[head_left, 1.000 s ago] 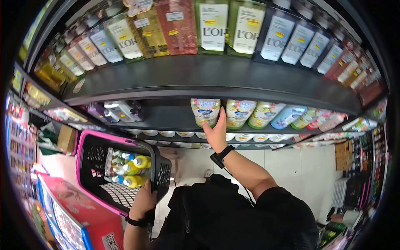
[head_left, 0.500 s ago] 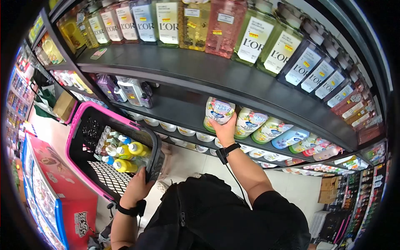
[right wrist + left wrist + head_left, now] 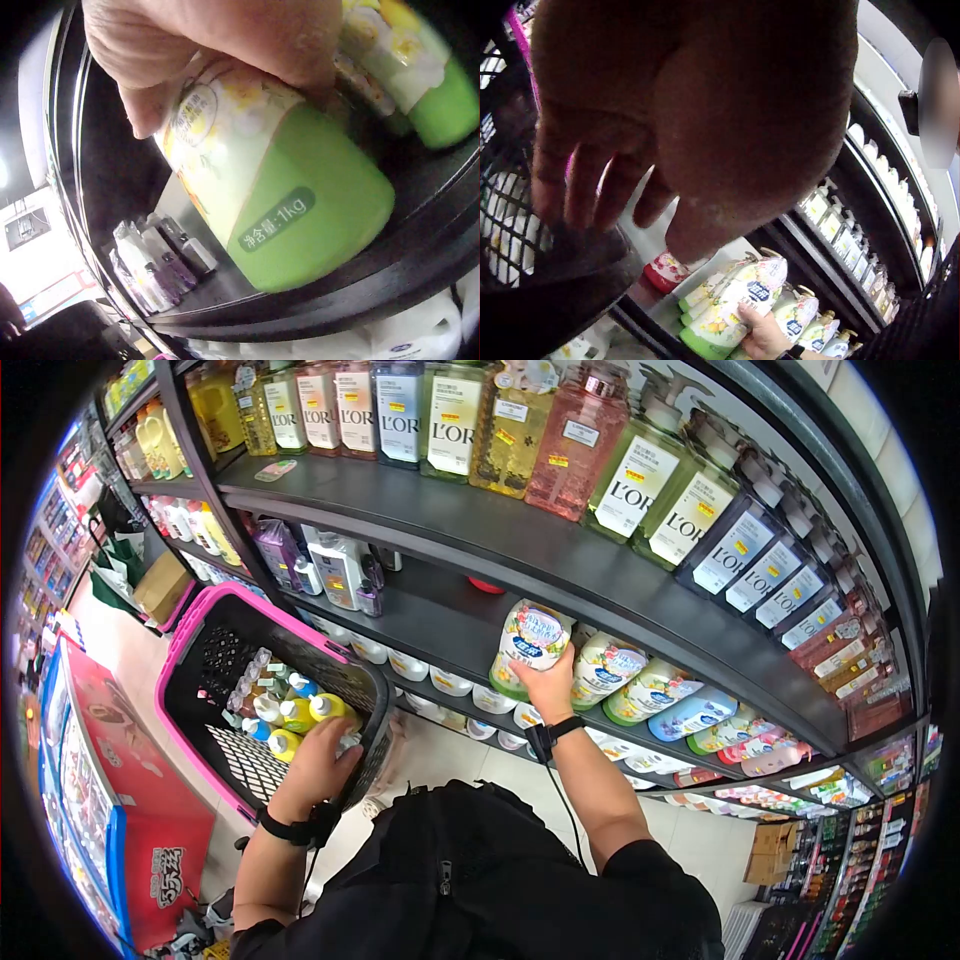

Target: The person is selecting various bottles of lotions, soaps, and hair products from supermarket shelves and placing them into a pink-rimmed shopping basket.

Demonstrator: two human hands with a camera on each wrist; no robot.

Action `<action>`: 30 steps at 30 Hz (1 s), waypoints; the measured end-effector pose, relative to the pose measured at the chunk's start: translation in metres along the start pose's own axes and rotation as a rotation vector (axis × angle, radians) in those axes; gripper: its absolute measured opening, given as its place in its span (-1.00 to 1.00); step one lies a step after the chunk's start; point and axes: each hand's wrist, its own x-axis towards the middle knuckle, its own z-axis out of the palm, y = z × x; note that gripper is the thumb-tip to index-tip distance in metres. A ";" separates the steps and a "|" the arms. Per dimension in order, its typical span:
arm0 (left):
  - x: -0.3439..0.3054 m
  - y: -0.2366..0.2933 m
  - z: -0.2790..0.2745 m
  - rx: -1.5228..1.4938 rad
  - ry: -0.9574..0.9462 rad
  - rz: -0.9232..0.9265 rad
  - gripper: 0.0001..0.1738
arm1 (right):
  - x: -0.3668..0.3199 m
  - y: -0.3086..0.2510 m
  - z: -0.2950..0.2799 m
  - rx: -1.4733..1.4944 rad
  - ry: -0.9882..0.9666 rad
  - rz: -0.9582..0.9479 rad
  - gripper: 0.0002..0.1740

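My right hand [image 3: 550, 685] grips a white-and-green bottle [image 3: 535, 630] with a floral label, thumb on one side and fingers on the other. In the right wrist view the bottle's green base [image 3: 307, 202] tilts close over the shelf's front edge. Several similar pump bottles [image 3: 605, 665] stand in a row to its right. My left hand [image 3: 318, 765] is over the near side of the black shopping basket [image 3: 190, 645] with the pink rim. Its fingers [image 3: 615, 191] hang loosely apart in the left wrist view. Inside the basket are yellow bottles [image 3: 297, 712] and several clear ones.
The upper shelf [image 3: 420, 505] holds a long row of square pump bottles. Purple and silver packs [image 3: 340, 572] stand left on the middle shelf, and a red object [image 3: 486, 585] lies behind the held bottle. A red freezer chest [image 3: 165, 850] is at the left.
The right hand has drawn the bottle forward and tilted it, uncovering a red object behind. My left hand has loosened from the basket's rim. The head view has turned.
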 end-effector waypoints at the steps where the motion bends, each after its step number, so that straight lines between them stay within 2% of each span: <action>1: 0.004 0.003 -0.002 -0.019 0.060 0.015 -0.53 | -0.005 0.001 0.003 0.017 0.001 -0.014 -0.11; 4: 0.013 0.019 -0.008 -0.115 0.139 0.035 -0.56 | -0.027 -0.003 0.012 0.342 -0.140 0.055 -0.13; 7: 0.021 0.029 -0.005 -0.175 0.142 0.108 -0.58 | -0.054 -0.025 0.014 0.492 -0.304 0.120 -0.12; 8: 0.023 0.035 -0.003 -0.202 0.116 0.125 -0.58 | -0.063 -0.035 0.014 0.533 -0.348 0.169 -0.13; 13: 0.023 0.052 -0.006 -0.360 0.088 0.220 -0.61 | -0.089 -0.078 0.011 0.593 -0.655 0.154 -0.05; 14: 0.024 0.053 -0.017 -0.276 0.106 0.284 -0.63 | -0.091 -0.086 0.011 0.592 -0.710 0.151 -0.03; 15: 0.024 0.054 -0.031 -0.260 0.063 0.259 -0.59 | -0.092 -0.094 0.011 0.593 -0.764 0.155 -0.01; 19: 0.018 0.085 -0.100 -0.253 0.113 0.330 -0.48 | -0.087 -0.143 0.025 0.576 -0.978 0.132 0.10; 22: 0.003 0.096 -0.134 -0.263 0.154 0.393 -0.38 | -0.087 -0.166 0.054 0.431 -1.059 -0.128 0.17; 26: -0.018 0.087 -0.167 -0.119 0.178 0.512 -0.35 | -0.102 -0.197 0.100 0.321 -1.080 -0.241 0.22; 29: -0.033 0.065 -0.190 -0.010 0.198 0.511 -0.43 | -0.123 -0.199 0.137 0.329 -1.051 -0.216 0.23; 30: -0.037 0.052 -0.197 0.010 0.185 0.489 -0.45 | -0.138 -0.197 0.150 0.437 -0.995 -0.133 0.20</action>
